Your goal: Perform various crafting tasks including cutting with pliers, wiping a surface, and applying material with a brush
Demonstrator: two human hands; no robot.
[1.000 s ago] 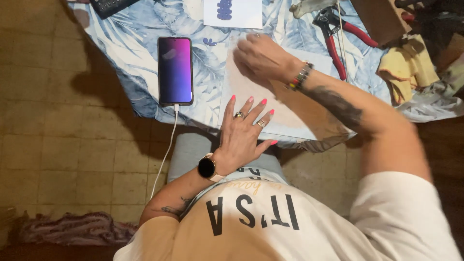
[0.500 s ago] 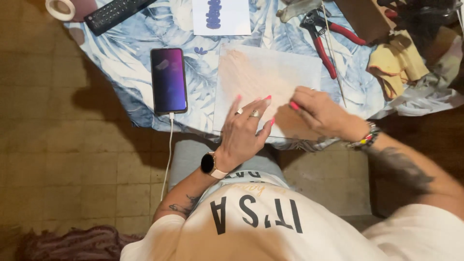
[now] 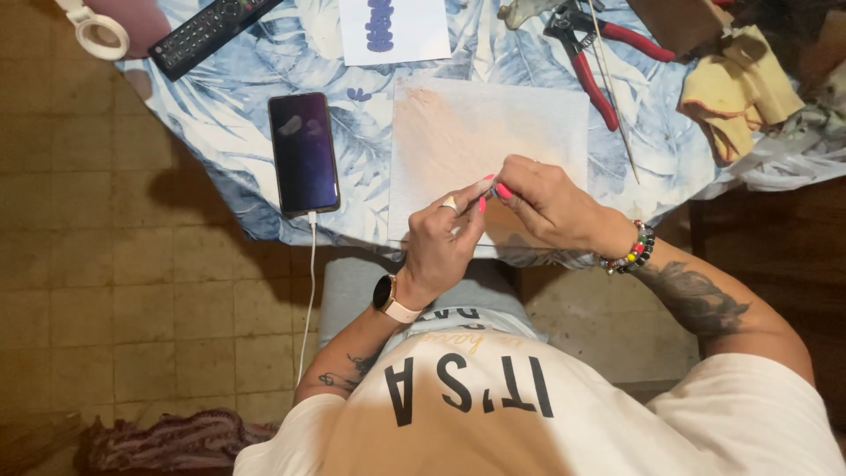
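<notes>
Above the near edge of a pale, peach-tinted sheet lying flat on the leaf-print tablecloth, the left hand and the right hand meet fingertip to fingertip, both with fingers curled in and pinched together; whatever sits between the pink-nailed tips is too small to make out, so I cannot tell what they grip. The left wrist carries a smartwatch, the right a beaded bracelet. Just left of the sheet lies a dark smartphone, face up, with a white charging cable plugged in at its near end and hanging off the table edge towards the tiled floor. Beyond the sheet rests a white card with a blue shape, and to its left a black remote control and a roll of white tape. Red-handled pliers lie right of the sheet's far corner, with a thin rod beside them and a crumpled yellow cloth further right
</notes>
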